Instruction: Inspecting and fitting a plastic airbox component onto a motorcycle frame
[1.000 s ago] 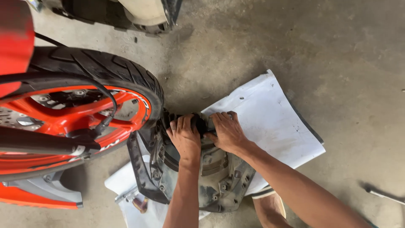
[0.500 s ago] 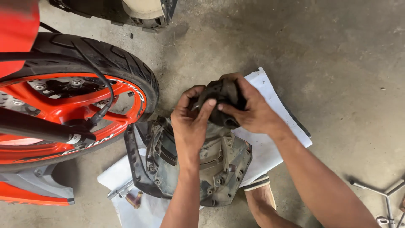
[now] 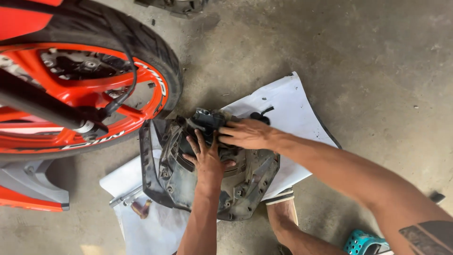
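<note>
headlight housing, a grey-black plastic shell with ribs and screw bosses, lies back side up on a white fairing panel spread over the concrete floor, probably so the panel keeps it off the grit. it sits in the middle of the scene, just right of the motorcycle front wheel with its orange rim and black tyre; the housing's left edge is close to the tyre, touching or not i cannot tell.

left hand lies flat on the middle of the housing, fingers spread and pointing to the far side, pressing down rather than gripping, likely to steady the shell. right hand comes in from the right and curls its fingers over a small black part at the far edge of the housing; it looks closed on that part, though the grip is partly hidden.

so the housing is directly under both hands, the left on its centre, the right at its far rim.

on the near left of the panel lie a metal tool and a small brown piece, apart from the hands. a foot in a striped sandal rests just right of the housing.
</note>
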